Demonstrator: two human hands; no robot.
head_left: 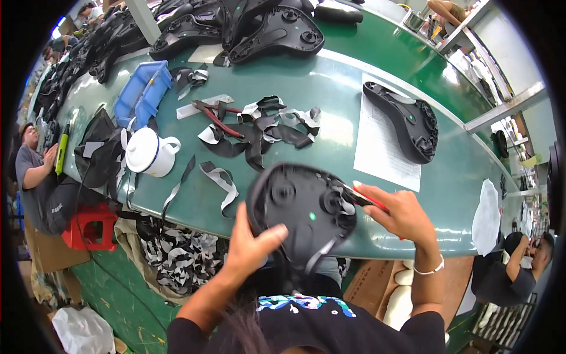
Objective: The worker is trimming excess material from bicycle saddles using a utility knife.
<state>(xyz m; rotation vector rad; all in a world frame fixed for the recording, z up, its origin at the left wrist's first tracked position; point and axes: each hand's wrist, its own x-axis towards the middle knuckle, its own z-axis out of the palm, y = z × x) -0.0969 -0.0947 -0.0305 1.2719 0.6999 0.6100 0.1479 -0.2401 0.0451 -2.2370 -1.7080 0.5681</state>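
A black saddle, underside up, is held over the table's near edge, its wide end away from me and its narrow end toward my lap. My left hand grips its left edge, thumb over the underside. In my right hand is a pair of red-handled pliers, with the jaws at the saddle's right edge beside a round fitting. Whether the jaws are closed is too small to tell. A pale strip of trim hangs along the saddle's lower right side.
Black and white offcuts and a second red-handled tool lie ahead. To the left are a white lidded mug and blue bin. Another saddle rests on a paper sheet. Saddles pile up at the back.
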